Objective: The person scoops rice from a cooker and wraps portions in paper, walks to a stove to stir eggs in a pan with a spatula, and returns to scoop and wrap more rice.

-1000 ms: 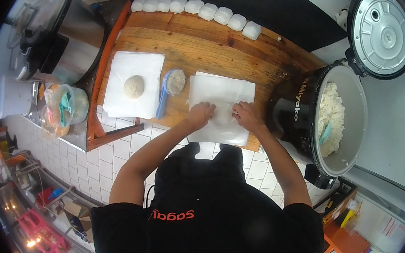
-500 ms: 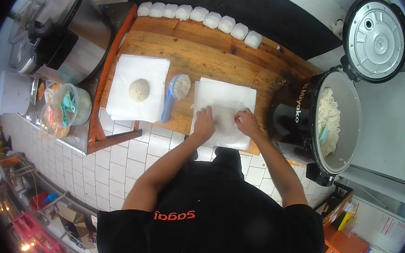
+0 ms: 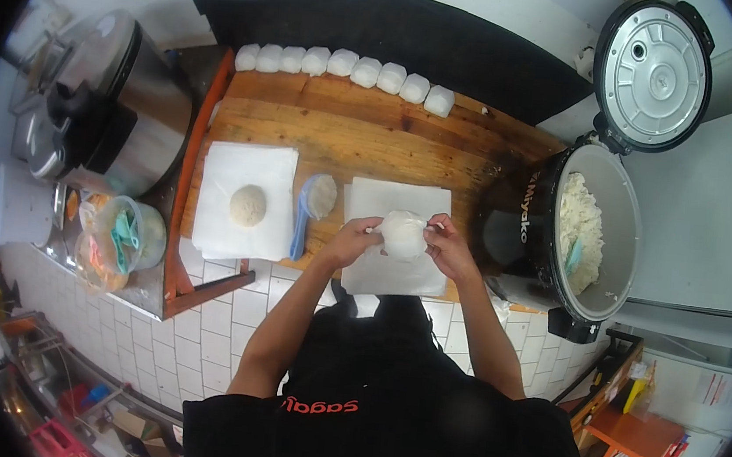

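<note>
A mound of rice wrapped in white paper (image 3: 403, 236) is held between my two hands, over a stack of white paper sheets (image 3: 392, 277). My left hand (image 3: 354, 243) pinches the wrapped rice at its left side. On the right side, the fingers of my right hand (image 3: 450, 247) are closed on the gathered paper. To the left lies a blue rice scoop (image 3: 300, 222) filled with rice (image 3: 322, 196). Beyond it, a bare rice mound (image 3: 248, 206) rests on another paper stack (image 3: 229, 162).
Several wrapped white packets (image 3: 342, 61) line the back of the wooden table (image 3: 366, 132). An open rice cooker (image 3: 521, 217) full of rice (image 3: 578, 236) stands at the right. At the left are a closed cooker (image 3: 143, 119) and plastic tubs (image 3: 148, 247).
The paper, flat around the rice under my hands before, is now folded up round it and raised off the stack. Both hands have closed on its sides. The camera view has tilted slightly.
</note>
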The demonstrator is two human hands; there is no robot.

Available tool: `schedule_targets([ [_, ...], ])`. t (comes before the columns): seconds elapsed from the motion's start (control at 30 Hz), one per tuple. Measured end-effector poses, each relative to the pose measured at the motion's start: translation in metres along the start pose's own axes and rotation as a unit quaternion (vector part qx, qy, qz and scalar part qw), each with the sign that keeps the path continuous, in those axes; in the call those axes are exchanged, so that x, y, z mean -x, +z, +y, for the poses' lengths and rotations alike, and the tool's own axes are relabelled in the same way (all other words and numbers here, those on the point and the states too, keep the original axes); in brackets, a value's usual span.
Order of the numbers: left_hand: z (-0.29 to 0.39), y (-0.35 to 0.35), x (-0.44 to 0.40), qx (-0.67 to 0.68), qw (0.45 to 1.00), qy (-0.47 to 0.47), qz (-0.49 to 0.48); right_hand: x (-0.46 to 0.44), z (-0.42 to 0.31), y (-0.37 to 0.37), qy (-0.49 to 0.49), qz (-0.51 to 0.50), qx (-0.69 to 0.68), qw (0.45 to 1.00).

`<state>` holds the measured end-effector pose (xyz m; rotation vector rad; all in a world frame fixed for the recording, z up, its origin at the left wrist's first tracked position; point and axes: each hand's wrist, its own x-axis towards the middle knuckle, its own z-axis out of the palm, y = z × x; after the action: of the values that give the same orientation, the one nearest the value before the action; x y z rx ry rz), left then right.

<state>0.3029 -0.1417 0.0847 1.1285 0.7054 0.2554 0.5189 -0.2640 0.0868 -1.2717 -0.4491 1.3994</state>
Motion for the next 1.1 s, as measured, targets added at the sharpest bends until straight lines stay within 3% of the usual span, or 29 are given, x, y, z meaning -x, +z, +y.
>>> schedule_targets([
  [0.03, 0.003, -0.003, -0.001, -0.024, 1.0, 0.003, 0.016, -0.007, 0.007, 0.0, -0.037, 0.058, 0.068, 0.995],
  [0.13, 0.017, 0.001, -0.006, -0.259, 0.957, 0.097, 0.091, -0.012, -0.01, 0.02, -0.065, 0.047, 0.372, 0.925],
  [0.17, 0.013, 0.001, -0.013, -0.316, 0.933, 0.121, 0.123, -0.027, 0.005, 0.007, -0.053, -0.043, 0.309, 0.949],
  [0.23, 0.003, 0.004, -0.031, -0.421, 0.871, 0.171, 0.188, -0.04, 0.029, 0.003, -0.042, -0.021, 0.132, 0.99],
  [0.27, 0.012, 0.008, -0.041, -0.423, 0.868, 0.165, 0.2, -0.051, 0.031, 0.004, -0.036, -0.012, 0.042, 0.998],
  [0.33, 0.036, 0.02, -0.048, -0.429, 0.865, 0.142, 0.216, -0.055, 0.002, 0.026, -0.041, 0.041, 0.101, 0.993],
  [0.4, 0.054, 0.025, -0.063, -0.416, 0.886, 0.124, 0.164, -0.061, -0.037, 0.046, -0.014, 0.066, 0.176, 0.982],
  [0.47, 0.067, 0.009, -0.087, -0.397, 0.905, 0.137, 0.064, -0.087, -0.042, 0.021, -0.012, 0.002, 0.026, 1.0],
  [0.53, 0.087, 0.001, -0.106, -0.24, 0.963, 0.125, -0.01, -0.103, -0.05, -0.006, 0.015, -0.122, -0.124, 0.985],
  [0.6, 0.09, -0.003, -0.136, -0.072, 0.994, 0.072, -0.044, -0.115, -0.064, -0.006, 0.009, -0.138, -0.22, 0.966],
  [0.67, 0.105, 0.001, -0.173, -0.127, 0.991, -0.004, 0.037, -0.126, -0.083, 0.0, -0.005, -0.139, -0.307, 0.942],
  [0.7, 0.111, 0.001, -0.193, -0.152, 0.984, -0.042, 0.079, -0.139, -0.081, -0.006, -0.038, -0.099, -0.255, 0.961],
  [0.77, 0.098, -0.017, -0.242, -0.354, 0.926, 0.086, 0.098, -0.175, -0.08, -0.024, -0.103, -0.017, -0.145, 0.984],
  [0.8, 0.095, -0.024, -0.267, -0.445, 0.877, 0.151, 0.104, -0.196, -0.09, -0.031, -0.099, 0.126, -0.049, 0.986],
  [0.87, 0.119, -0.031, -0.306, -0.598, 0.747, 0.27, 0.11, -0.24, -0.114, -0.051, -0.09, 0.363, 0.093, 0.923],
  [0.9, 0.116, -0.042, -0.33, -0.644, 0.711, 0.267, 0.094, -0.261, -0.123, -0.062, -0.091, 0.458, 0.133, 0.874],
  [0.97, 0.103, -0.063, -0.374, -0.728, 0.629, 0.264, 0.062, -0.309, -0.113, -0.088, -0.107, 0.494, 0.154, 0.849],
  [1.1, 0.111, -0.055, -0.395, -0.715, 0.667, 0.195, 0.07, -0.343, -0.103, -0.095, -0.119, 0.49, 0.267, 0.822],
])
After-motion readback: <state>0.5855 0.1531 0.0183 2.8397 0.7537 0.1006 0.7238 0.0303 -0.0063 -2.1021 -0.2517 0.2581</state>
